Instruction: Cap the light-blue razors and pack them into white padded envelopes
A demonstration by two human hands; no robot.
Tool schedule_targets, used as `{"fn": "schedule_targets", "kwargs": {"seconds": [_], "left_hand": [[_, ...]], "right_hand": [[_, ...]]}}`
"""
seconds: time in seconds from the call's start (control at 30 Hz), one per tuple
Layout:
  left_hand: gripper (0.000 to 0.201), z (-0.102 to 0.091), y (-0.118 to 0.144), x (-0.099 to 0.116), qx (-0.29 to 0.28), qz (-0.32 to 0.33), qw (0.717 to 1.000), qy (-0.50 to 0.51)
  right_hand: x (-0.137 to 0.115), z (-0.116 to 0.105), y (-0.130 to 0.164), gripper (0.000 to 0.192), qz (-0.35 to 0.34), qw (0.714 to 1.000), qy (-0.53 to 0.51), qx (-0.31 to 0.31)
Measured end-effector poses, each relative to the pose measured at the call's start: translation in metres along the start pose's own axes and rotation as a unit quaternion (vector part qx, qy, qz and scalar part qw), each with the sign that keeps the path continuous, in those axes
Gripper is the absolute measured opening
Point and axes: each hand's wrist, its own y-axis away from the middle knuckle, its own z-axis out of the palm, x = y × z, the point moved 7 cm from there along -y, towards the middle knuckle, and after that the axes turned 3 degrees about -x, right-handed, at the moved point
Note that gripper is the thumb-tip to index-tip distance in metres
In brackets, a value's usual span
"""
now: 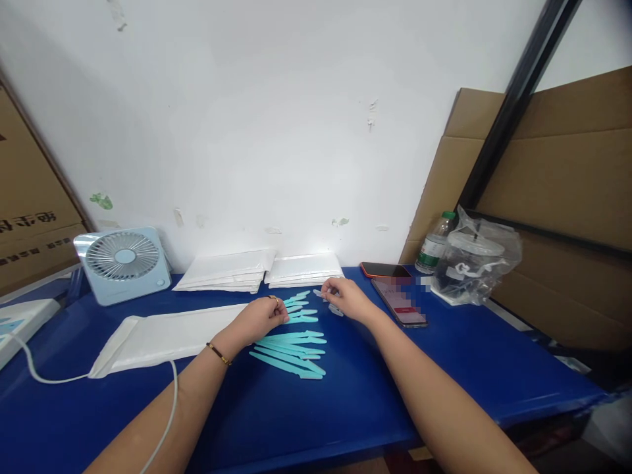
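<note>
Left hand (261,318) curled, fingertips on teal sticks (292,349) – right hand (347,297), just right of sticks, pinches small pale piece (336,309) w/ fingers.

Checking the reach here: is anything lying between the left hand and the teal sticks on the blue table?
Nothing visible: the left hand rests right at the teal sticks, its fingers touching the upper ones.

Phone (401,302) screen blurred; left hand (261,319) hides some teal sticks (291,349).
</note>
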Motion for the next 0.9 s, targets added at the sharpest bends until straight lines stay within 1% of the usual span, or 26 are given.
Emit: {"fn": "schedule_targets", "kwargs": {"seconds": [0.1,0.2,0.37,0.6,0.67,0.73,0.77,0.8,0.9], "left_hand": [[0.024,-0.009,-0.002,-0.009,0.046,-0.03,0.998,-0.005],[0.021,-0.014,-0.003,-0.013,0.067,-0.047,0.997,-0.012],[0.021,-0.015,-0.004,-0.013,0.075,-0.043,0.996,-0.007],[0.025,-0.012,-0.004,-0.007,0.071,-0.034,0.997,-0.002],[0.023,-0.014,-0.002,-0.004,0.088,-0.036,0.995,-0.021],[0.023,-0.017,0.0,-0.001,0.104,-0.037,0.993,-0.043],[0.024,-0.017,0.001,0.001,0.098,-0.032,0.994,-0.048],[0.024,-0.015,0.001,0.003,0.079,-0.022,0.995,-0.051],[0.024,-0.001,0.004,0.015,-0.011,0.029,0.998,-0.052]], "right_hand": [[0.001,-0.004,0.005,0.017,0.015,0.992,-0.119,-0.032],[-0.002,-0.005,0.009,0.02,0.016,0.987,-0.154,-0.044],[-0.01,-0.001,0.007,0.02,0.014,0.987,-0.154,-0.035],[-0.019,0.016,0.001,0.02,-0.001,0.989,-0.147,-0.029],[-0.017,0.015,0.0,0.019,-0.001,0.993,-0.12,-0.014],[-0.011,0.006,0.0,0.017,0.006,0.998,-0.066,0.013],[-0.006,0.0,0.001,0.016,0.011,0.999,-0.033,0.025],[-0.001,-0.005,0.003,0.015,0.019,0.999,0.0,0.029],[0.015,-0.013,0.008,0.009,0.059,0.995,0.079,-0.002]]}}
